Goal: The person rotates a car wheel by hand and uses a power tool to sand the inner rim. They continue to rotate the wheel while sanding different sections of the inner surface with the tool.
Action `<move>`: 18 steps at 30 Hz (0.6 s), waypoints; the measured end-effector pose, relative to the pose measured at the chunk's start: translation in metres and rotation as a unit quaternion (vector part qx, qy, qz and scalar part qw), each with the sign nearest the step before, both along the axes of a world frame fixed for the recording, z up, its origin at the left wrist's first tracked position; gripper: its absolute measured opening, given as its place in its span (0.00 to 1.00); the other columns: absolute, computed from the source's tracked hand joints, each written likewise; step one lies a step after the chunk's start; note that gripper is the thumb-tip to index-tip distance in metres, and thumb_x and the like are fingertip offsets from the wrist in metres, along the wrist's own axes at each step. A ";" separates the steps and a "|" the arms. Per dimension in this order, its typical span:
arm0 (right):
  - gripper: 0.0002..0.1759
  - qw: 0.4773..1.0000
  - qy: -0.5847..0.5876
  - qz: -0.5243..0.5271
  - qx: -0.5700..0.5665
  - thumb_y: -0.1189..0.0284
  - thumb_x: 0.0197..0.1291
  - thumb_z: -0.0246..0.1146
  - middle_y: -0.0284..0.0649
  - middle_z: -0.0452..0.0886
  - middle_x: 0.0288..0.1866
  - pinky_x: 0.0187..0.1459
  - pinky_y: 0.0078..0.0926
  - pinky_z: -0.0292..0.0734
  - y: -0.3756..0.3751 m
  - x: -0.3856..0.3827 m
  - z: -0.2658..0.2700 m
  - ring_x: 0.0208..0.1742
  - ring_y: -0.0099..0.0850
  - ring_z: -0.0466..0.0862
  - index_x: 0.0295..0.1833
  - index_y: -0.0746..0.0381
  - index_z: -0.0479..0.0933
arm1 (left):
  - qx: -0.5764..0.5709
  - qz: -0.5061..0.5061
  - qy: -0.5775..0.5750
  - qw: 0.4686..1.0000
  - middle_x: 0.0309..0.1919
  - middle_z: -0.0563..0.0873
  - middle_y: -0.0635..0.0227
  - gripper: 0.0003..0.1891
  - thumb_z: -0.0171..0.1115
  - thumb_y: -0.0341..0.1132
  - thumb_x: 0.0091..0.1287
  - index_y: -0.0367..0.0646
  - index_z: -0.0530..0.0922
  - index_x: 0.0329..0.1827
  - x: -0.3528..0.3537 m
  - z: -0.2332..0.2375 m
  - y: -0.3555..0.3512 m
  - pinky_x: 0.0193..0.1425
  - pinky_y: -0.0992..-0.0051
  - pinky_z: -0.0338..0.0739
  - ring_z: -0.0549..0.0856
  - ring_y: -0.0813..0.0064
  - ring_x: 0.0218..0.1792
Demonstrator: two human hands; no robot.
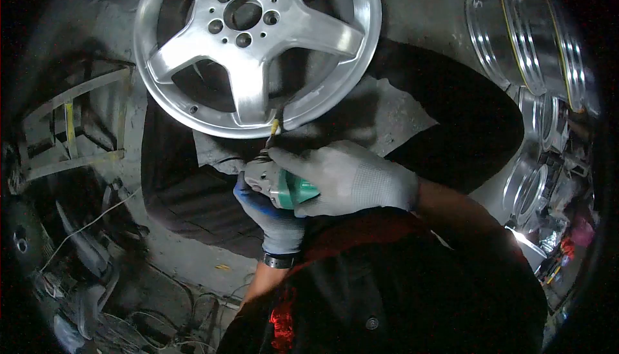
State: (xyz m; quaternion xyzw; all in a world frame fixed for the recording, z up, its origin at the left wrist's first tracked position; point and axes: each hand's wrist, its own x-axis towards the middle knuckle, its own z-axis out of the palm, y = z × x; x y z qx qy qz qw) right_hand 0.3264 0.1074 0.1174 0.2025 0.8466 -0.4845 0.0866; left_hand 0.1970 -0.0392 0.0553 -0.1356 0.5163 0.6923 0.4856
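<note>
A silver five-spoke alloy wheel [248, 83] lies face up in front of my crossed legs. Both my hands wear pale grey work gloves. They are closed around a green angle grinder [298, 189] with a grey metal gear head. My right hand [361, 180] wraps over its green body, the index finger stretched along the head. From below and the left, my left hand [274, 222] supports the head; part of its grip is hidden. A thin shaft with a yellow tip [275, 126] points from the head to the wheel's lower rim, at the foot of one spoke.
A metal frame stand [74, 122] stands on the floor to the left. Cables [155, 322] and dark clutter lie at the lower left. Several shiny wheel rims [522, 38] are stacked along the right side. My legs [451, 89] surround the near side of the wheel.
</note>
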 end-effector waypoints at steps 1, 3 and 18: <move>0.47 1.000 0.019 -0.008 -0.006 0.55 0.56 0.73 0.53 0.87 0.37 0.46 0.48 0.84 0.002 0.003 0.001 0.40 0.51 0.89 0.74 0.70 0.65 | -0.013 -0.006 0.056 0.998 0.56 0.83 0.65 0.19 0.42 0.46 0.83 0.43 0.76 0.60 0.003 -0.005 -0.001 0.70 0.62 0.75 0.82 0.67 0.59; 0.47 0.999 0.036 -0.016 -0.011 0.54 0.56 0.73 0.53 0.87 0.37 0.46 0.48 0.84 0.003 0.007 -0.002 0.40 0.51 0.89 0.73 0.71 0.65 | -0.016 -0.050 0.104 0.993 0.55 0.83 0.65 0.18 0.42 0.45 0.83 0.43 0.76 0.60 0.005 -0.011 -0.004 0.70 0.62 0.75 0.82 0.67 0.59; 0.47 0.999 0.021 -0.017 0.034 0.53 0.59 0.70 0.54 0.86 0.38 0.45 0.50 0.85 -0.014 -0.009 0.002 0.40 0.51 0.89 0.75 0.71 0.63 | 0.001 -0.006 0.023 1.000 0.55 0.82 0.66 0.18 0.44 0.47 0.83 0.45 0.73 0.62 -0.012 0.003 -0.009 0.66 0.66 0.78 0.82 0.72 0.57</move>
